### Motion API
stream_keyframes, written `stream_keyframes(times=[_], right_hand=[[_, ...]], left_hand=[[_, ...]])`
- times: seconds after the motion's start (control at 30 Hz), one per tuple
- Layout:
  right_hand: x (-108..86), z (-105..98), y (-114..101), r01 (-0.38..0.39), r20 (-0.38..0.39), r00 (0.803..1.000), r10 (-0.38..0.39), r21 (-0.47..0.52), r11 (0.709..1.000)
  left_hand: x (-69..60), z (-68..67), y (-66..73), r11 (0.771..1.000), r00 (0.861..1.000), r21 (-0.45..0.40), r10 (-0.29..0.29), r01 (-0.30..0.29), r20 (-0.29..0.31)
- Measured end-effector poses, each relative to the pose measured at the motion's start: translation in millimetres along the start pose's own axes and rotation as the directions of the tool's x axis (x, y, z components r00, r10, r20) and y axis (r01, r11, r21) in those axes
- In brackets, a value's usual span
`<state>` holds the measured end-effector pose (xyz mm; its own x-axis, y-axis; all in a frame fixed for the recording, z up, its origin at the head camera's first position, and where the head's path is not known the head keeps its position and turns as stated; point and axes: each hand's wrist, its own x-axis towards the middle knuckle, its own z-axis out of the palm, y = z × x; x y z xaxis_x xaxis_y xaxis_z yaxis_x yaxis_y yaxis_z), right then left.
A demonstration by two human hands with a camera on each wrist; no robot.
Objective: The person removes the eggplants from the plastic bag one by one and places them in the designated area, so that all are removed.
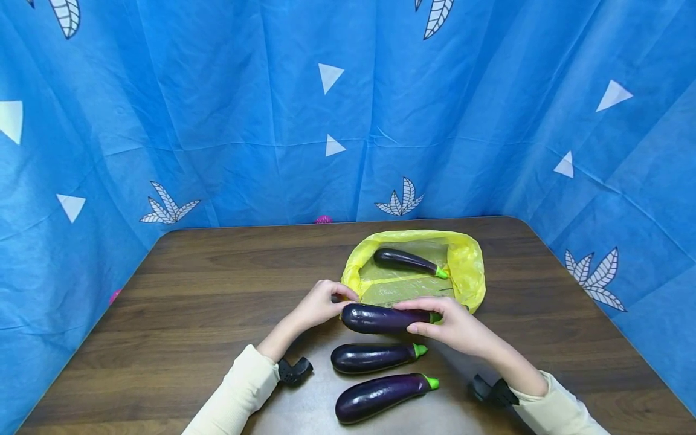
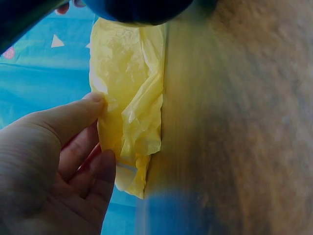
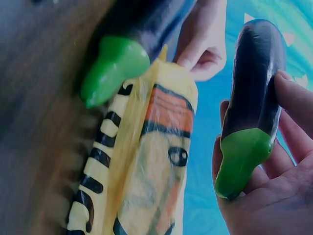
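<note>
A yellow plastic bag lies with its mouth spread wide, and one dark purple eggplant rests inside it. My left hand pinches the bag's near left rim between thumb and fingers; the left wrist view shows the thumb on the yellow film. My right hand grips another eggplant near its green stem end, in front of the bag's near edge. The right wrist view shows this held eggplant raised beside the printed side of the bag.
Two more eggplants lie on the brown wooden table in front of the bag, a nearer one and a farther one, stems to the right. A blue patterned curtain hangs behind and along the table's sides.
</note>
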<state>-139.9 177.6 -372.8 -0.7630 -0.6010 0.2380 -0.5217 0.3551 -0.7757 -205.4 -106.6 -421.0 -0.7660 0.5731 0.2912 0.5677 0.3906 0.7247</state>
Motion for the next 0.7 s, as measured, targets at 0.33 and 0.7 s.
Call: stream_keyframes(times=[0.33, 0.7], right_hand=[[-11.1, 8, -4, 0.030, 0.040, 0.999, -0.031, 0.021, 0.999], [-24.6, 13, -6, 0.047, 0.080, 0.996, -0.050, 0.047, 0.998]], left_hand=[[-0.3, 0.3, -0.5, 0.999, 0.999, 0.002, -0.032, 0.032, 0.014], [-0.3, 0.4, -0.4, 1.000, 1.000, 0.005, -0.025, 0.025, 0.010]])
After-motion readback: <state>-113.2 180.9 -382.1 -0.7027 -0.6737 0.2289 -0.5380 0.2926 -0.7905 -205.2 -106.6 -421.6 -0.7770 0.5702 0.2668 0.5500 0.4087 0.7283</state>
